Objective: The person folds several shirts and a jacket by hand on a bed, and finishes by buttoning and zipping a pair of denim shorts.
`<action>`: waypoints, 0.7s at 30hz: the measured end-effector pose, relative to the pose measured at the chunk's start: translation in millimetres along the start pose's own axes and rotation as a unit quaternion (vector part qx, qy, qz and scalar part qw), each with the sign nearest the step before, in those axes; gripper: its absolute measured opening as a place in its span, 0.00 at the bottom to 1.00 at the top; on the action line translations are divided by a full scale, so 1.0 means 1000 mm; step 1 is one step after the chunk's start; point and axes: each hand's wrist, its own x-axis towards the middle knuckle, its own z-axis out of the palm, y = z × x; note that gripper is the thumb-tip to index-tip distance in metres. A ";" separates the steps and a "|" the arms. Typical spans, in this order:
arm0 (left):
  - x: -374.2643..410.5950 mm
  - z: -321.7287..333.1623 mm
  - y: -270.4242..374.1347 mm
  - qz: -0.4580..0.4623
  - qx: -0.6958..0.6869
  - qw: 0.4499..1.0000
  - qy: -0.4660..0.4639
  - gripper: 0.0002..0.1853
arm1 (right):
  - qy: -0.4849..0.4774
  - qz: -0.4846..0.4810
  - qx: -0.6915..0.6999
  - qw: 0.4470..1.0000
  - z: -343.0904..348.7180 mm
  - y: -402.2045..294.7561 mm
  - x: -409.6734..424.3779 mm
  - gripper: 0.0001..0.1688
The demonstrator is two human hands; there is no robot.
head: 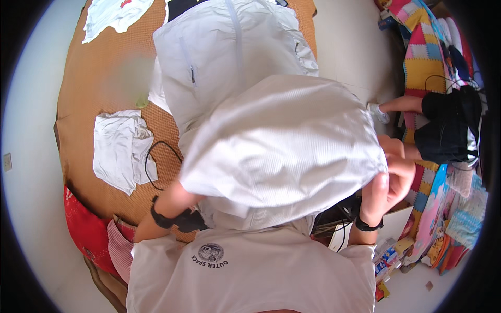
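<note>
A white, finely ribbed garment (282,148) billows up in front of me, partly blurred. My right hand (391,172) pinches its right edge between thumb and fingers. At its lower left, my left hand (183,198) reaches in under the cloth; its fingers are hidden, so their grip does not show. Beneath and beyond the ribbed garment, a light grey zip jacket (211,51) is spread out, with a zipped pocket visible on its front. To the left rests a folded white garment (121,150), with a black cable (158,143) beside it.
The bed carries a tan woven mat (86,90). A white shirt (115,17) lies at its far left, red fabric (88,231) near its lower left. On the right, another person in black shorts (442,125) is beside a patchwork-patterned cover (424,66). A white board (397,223) stands below my right hand.
</note>
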 end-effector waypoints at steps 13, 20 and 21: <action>-0.010 -0.050 0.038 -0.197 0.479 0.803 0.293 0.19 | -0.109 0.193 -0.331 0.917 -0.015 0.094 -0.030 0.20; -0.088 -0.031 0.040 -0.535 0.160 0.731 0.393 0.24 | -0.100 0.506 -0.206 0.831 -0.093 0.091 -0.134 0.28; -0.094 -0.032 0.037 -0.565 0.069 0.723 0.391 0.22 | -0.105 0.543 -0.176 0.814 -0.091 0.088 -0.139 0.28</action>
